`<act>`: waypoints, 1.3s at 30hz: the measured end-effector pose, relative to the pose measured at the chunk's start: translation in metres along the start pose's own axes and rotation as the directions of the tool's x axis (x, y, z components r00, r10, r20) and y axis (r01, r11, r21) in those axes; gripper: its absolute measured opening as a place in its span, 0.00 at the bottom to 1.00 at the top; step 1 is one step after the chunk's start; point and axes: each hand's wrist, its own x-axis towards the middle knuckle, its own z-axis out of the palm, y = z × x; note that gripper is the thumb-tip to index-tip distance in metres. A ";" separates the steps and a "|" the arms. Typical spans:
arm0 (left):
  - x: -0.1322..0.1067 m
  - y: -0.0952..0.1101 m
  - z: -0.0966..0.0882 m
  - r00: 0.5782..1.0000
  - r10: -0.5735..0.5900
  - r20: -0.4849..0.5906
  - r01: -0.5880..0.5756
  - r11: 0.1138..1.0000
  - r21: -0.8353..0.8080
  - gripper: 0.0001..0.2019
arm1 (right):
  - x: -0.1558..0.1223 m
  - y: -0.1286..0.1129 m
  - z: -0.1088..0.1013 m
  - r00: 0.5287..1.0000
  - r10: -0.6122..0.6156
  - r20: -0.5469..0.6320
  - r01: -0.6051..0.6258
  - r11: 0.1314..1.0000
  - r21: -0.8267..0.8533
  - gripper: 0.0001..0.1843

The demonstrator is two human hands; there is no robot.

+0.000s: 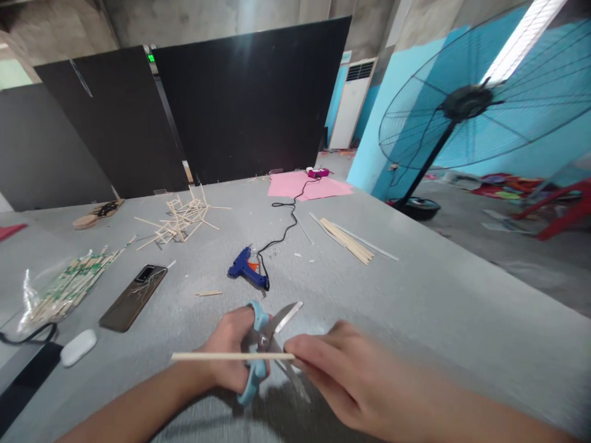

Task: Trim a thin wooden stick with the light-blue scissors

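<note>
My left hand (231, 354) is closed on blue-handled scissors (263, 344), blades apart and pointing up to the right. My right hand (341, 375) pinches the right end of a thin wooden stick (221, 356) that lies level across the blades, reaching left over my left wrist. Both hands hover low over the grey table (438, 307) near its front edge.
A blue glue gun (247, 267) with a black cord lies just beyond the hands. A phone (133, 296), a white case (78, 347), a bag of sticks (64, 289), a stick structure (182, 221), loose sticks (348, 240) and pink paper (307, 184) sit around. A large fan (462, 104) stands right.
</note>
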 end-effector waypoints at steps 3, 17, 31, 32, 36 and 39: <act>0.001 0.001 0.001 0.998 0.036 -0.059 -0.033 0.999 0.043 0.19 | 0.004 0.003 0.005 0.999 0.048 0.016 -0.048 0.999 -0.012 0.10; 0.002 0.002 0.005 0.992 0.022 -0.127 -0.021 1.000 0.012 0.20 | -0.001 0.011 0.014 0.994 -0.081 -0.067 0.071 0.988 -0.138 0.14; 0.002 0.003 0.003 0.987 -0.047 -0.153 0.044 0.999 -0.024 0.29 | -0.003 0.014 0.025 0.940 -0.180 -0.291 0.142 0.979 -0.148 0.13; 0.001 0.001 0.003 0.990 -0.049 -0.135 0.044 0.998 -0.036 0.29 | -0.003 0.014 0.027 0.946 -0.160 -0.283 0.128 0.984 -0.128 0.13; -0.006 -0.004 0.002 0.991 -0.095 -0.099 0.088 0.994 -0.066 0.30 | -0.003 0.011 0.028 0.950 -0.116 -0.290 0.102 0.993 -0.063 0.13; -0.009 -0.005 0.002 0.983 -0.163 -0.079 0.153 0.981 -0.116 0.29 | -0.004 0.008 0.029 0.936 -0.110 -0.333 0.107 0.994 -0.029 0.12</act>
